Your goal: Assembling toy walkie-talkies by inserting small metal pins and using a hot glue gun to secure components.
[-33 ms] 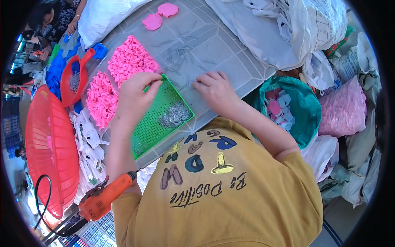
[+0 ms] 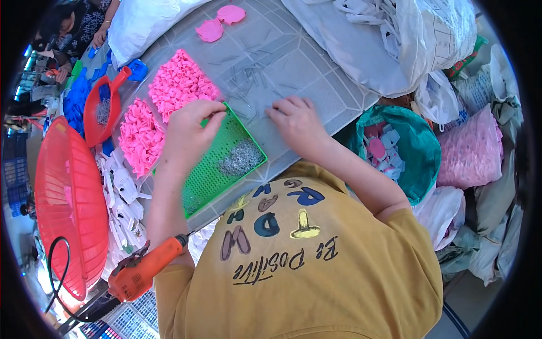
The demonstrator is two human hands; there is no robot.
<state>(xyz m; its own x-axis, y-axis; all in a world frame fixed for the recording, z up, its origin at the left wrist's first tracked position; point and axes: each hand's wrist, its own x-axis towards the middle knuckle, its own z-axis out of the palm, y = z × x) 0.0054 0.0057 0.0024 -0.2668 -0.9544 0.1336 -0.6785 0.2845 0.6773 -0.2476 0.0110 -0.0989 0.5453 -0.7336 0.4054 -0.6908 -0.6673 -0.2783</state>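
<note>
Our left hand rests curled over the upper left corner of the green perforated tray, its fingers bent narrow and pinched together at the tray's rim; whether they hold a small piece we cannot tell. Our right hand lies just beyond the tray's upper right side on the grey worktop, its fingers drawn close and pressing down among the thin metal pins scattered there; whether a pin is pinched between them is too small to make out.

The green tray lies tilted across the worktop's near edge, between our two forearms, and a loose grey heap of pins sits on it near its right side, close to both hands.

Just left of the tray and our left hand are two piles of small pink plastic pieces, one above the other, with the lower pile touching a spread of white plastic parts. Further left a red scoop holds some grey pins, beside blue parts. A large red basket stands at the far left, and an orange power tool lies below it near our left elbow. To the right of our right arm a teal bag holds pink and pale pieces, with a pink bag just beyond it.
</note>
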